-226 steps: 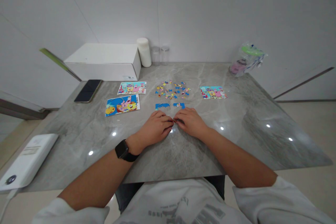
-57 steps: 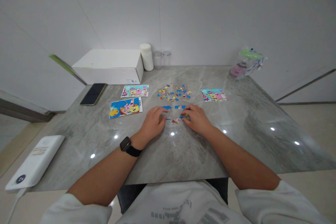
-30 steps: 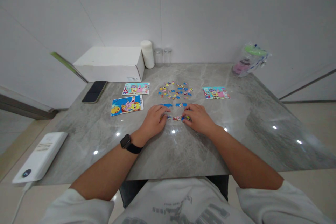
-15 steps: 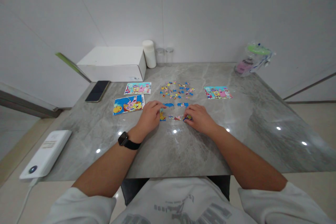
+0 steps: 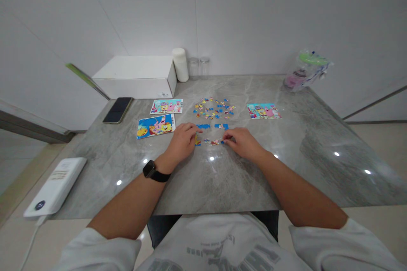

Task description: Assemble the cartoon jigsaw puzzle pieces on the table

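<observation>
My right hand [image 5: 241, 140] pinches a small jigsaw puzzle piece [image 5: 223, 142] with thumb and fingertips, at the right end of a short row of joined pieces [image 5: 215, 142]. My left hand [image 5: 183, 140] rests at the left side of the partly joined puzzle, fingers loosely bent and apart, index finger reaching over it; it partly covers a yellow and blue section [image 5: 197, 141]. Between the hands lie blue joined sections [image 5: 221, 126] along the top and a separate small piece [image 5: 206, 141]. Beyond them, many loose puzzle pieces [image 5: 213, 109] are spread in a rough ring.
Picture cards lie on the left [image 5: 155, 126], behind it [image 5: 166, 106], and on the right [image 5: 263, 111]. Farther out are a phone [image 5: 118, 110], white box [image 5: 136, 76], white bottle [image 5: 180, 65], glass jars [image 5: 204, 67], bagged cup [image 5: 305, 72] and white power bank [image 5: 56, 186].
My right fingertips have turned and closed in on the puzzle piece, so less of it shows at the end of the row. My left hand has barely shifted.
</observation>
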A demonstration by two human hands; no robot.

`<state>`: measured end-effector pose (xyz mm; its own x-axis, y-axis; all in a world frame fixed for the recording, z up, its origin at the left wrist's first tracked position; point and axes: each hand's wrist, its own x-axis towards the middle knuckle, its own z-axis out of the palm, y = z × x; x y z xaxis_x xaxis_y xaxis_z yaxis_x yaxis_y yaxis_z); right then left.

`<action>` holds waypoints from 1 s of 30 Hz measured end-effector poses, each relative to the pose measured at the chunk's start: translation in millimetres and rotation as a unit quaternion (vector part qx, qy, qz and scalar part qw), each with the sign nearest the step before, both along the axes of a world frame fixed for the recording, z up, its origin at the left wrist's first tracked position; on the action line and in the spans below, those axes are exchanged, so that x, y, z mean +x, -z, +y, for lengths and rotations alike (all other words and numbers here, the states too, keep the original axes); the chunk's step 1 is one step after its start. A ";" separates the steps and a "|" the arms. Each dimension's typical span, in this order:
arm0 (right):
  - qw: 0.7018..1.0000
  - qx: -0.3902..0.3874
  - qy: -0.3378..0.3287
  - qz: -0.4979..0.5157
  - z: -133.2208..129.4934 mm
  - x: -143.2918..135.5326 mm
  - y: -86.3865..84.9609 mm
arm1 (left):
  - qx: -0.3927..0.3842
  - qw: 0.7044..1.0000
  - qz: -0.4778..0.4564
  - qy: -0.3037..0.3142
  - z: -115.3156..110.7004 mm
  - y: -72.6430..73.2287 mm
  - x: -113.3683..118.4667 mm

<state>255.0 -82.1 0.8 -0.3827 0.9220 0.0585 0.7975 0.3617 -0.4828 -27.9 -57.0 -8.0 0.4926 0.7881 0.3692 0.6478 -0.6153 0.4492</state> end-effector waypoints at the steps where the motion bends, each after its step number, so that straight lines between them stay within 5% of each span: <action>1: 1.000 0.000 0.001 0.016 0.2 0.0 0.3 | -0.001 1.000 0.000 0.001 -0.8 -0.6 0.8; 12: 0.992 0.014 0.026 0.121 -5.6 -9.2 1.2 | 0.007 1.000 -0.024 0.006 -7.5 -8.2 5.1; 24: 0.999 -0.033 -0.024 0.027 23.2 -61.0 -17.1 | -0.038 0.998 0.034 -0.033 0.7 -9.0 -11.9; 30: 0.996 -0.080 -0.032 0.009 34.0 -75.8 -9.7 | -0.064 0.996 0.050 -0.033 3.8 -5.5 -13.1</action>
<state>179.2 -48.1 10.4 -0.4407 0.8941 -0.0795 0.7662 0.3286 -0.5522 -41.0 -53.1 -2.5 0.4681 0.8570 0.2155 0.7300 -0.5124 0.4522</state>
